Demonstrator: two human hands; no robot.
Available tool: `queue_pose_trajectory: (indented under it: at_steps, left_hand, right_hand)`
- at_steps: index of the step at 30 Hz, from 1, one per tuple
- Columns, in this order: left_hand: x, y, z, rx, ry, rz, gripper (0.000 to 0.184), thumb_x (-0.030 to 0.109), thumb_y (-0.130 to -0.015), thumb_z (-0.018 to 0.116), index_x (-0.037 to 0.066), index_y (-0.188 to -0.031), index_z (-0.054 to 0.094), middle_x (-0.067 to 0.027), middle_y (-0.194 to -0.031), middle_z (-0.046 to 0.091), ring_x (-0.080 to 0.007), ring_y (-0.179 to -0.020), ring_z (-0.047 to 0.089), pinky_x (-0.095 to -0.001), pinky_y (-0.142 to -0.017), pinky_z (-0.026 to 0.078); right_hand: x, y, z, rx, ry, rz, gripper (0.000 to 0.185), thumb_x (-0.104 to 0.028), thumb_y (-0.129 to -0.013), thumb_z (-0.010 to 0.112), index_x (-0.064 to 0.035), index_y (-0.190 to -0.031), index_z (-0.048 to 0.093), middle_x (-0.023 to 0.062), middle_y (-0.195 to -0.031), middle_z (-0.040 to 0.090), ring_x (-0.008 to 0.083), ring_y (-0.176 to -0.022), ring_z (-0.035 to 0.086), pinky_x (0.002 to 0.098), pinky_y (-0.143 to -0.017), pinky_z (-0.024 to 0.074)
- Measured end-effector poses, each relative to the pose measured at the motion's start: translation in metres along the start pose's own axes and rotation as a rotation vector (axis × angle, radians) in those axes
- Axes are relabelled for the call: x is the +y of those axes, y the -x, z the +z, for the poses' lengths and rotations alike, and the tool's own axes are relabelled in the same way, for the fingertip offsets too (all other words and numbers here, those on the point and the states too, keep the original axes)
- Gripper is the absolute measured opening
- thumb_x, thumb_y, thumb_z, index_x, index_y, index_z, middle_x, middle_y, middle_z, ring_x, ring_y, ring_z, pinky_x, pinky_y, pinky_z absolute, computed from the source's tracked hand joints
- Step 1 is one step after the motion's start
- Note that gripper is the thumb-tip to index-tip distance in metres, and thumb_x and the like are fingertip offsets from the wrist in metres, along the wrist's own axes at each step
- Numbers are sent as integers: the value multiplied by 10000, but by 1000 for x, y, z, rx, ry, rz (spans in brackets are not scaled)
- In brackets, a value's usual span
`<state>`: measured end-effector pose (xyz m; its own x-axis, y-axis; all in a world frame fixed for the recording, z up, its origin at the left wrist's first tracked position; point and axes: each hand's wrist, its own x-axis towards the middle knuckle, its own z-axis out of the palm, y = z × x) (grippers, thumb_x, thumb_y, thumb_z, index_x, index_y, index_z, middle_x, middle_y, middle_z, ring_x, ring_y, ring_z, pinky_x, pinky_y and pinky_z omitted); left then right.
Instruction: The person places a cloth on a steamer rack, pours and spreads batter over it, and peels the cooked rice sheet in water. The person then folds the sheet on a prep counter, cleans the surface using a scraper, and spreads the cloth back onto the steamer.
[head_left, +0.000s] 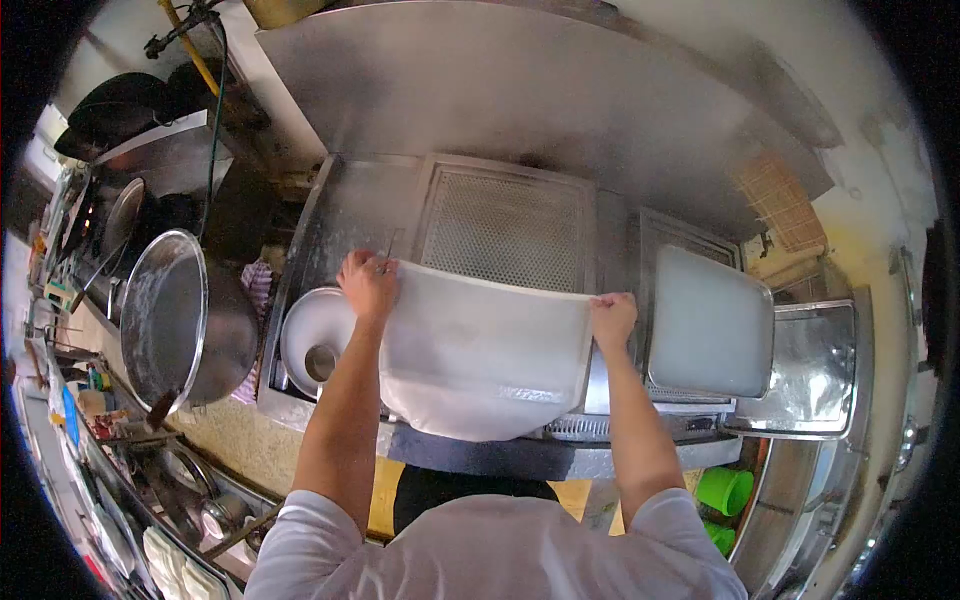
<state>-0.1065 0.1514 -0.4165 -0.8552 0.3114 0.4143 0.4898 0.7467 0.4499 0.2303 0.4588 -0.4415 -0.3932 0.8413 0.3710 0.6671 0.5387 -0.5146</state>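
A white cloth point(480, 345) is stretched between my two hands over the front of a steel steamer counter. My left hand point(370, 287) is closed on its upper left corner, and my right hand point(612, 318) grips the upper right corner. The cloth's lower part sags in a curve near the counter's front edge. Behind its upper edge lies a perforated metal tray point(505, 230). Beside my left forearm sits a round metal pan point(300, 335) with a small round metal cup or ladle bowl point(321, 362) in it.
A large steel pot point(225, 335) stands at the left. To the right is a tray with a whitish surface point(710, 320), then a shiny metal tray point(810, 365). Green containers point(724, 490) are low at the right. A steel splash wall point(540, 80) rises behind.
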Motion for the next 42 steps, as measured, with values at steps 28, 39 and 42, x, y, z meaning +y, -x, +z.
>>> queue_pose_trajectory:
  at_steps: [28,39,42]
  left_hand:
    - [38,-144,108,-97,174,46,300,221,-825,745,136,-1113,751,-76,-1255,654,-276,-1248,568,-499,-1076,364]
    - [14,-139,88,-122,284,118,372,131,-844,678,165,-1214,696,-87,-1286,620,-289,-1259,543,-525,-1094,345]
    - [16,-139,83,-208,199,226,445,104,-822,672,192,-1258,679,-103,-1325,595,-312,-1281,522,-538,-1109,344]
  right_hand:
    - [-31,-149,62,168,603,-304,320,-180,-825,699,-79,-1119,773,176,-872,727,353,-886,699,453,-849,549]
    - [-138,-118,61,-649,-367,537,787,-125,-921,634,12,-1597,257,106,-739,651,157,-478,562,323,-408,448]
    - [-189,-103,81,-767,-643,545,775,-117,-934,639,12,-1596,257,99,-776,660,165,-526,584,321,-464,476]
